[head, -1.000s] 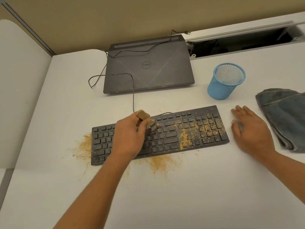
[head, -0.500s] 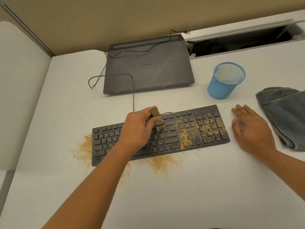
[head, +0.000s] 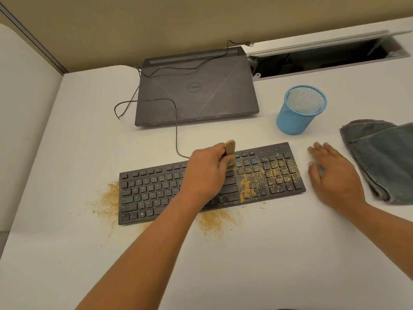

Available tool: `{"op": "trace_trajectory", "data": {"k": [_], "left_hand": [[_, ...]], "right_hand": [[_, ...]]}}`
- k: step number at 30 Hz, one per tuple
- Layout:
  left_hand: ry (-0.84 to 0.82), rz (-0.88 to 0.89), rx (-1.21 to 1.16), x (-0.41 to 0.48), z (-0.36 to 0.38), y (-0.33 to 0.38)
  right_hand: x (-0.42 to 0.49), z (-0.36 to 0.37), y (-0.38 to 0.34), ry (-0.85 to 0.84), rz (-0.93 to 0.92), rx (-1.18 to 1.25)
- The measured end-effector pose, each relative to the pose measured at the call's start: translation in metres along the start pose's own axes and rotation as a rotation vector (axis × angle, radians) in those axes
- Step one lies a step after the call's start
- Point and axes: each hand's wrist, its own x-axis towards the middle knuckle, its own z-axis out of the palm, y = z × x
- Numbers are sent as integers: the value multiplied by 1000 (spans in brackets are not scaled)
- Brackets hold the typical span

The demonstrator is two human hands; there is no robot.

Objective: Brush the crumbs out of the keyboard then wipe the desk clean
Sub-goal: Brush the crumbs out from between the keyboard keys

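Left hand (head: 206,173): we gripped the brush (head: 230,153) over the keyboard (head: 156,193).
Right hand (head: 333,175): we rested it open, flat on the desk (head: 268,253).
Crumbs (head: 271,173): scattered across the right-side keys.

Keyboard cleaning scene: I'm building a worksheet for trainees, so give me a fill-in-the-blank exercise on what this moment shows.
1. The left hand holds a small ____ over the keyboard.
2. Most crumbs left on the keys lie at the keyboard's ____ end.
3. The right hand rests flat on the desk, between the keyboard and the grey ____.
4. The mesh cup behind the keyboard is coloured ____.

Missing words: brush; right; cloth; blue
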Motion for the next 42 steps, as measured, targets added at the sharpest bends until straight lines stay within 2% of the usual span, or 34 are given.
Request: {"op": "trace_trajectory", "data": {"k": [5, 11, 14, 17, 27, 32, 39, 42], "left_hand": [[47, -16, -61, -1, -8, 5], [197, -27, 17, -39, -56, -37], [88, -61, 29, -41, -48, -40], [13, -18, 65, -33, -22, -32], [15, 35, -43, -17, 6, -5], [138, -38, -94, -23, -13, -16], [38, 17, -40, -20, 8, 0], [154, -20, -14, -14, -4, -3]], "right_hand": [[-1, -2, -1, 3, 1, 7], [0, 0, 0, -3, -8, -2], [0, 1, 2, 1, -5, -3], [0, 1, 2, -3, -6, -8], [0, 1, 0, 0, -10, -14], [0, 1, 1, 4, -15, -11], [0, 0, 0, 8, -10, 2], [0, 0, 0, 8, -15, 6]]}}
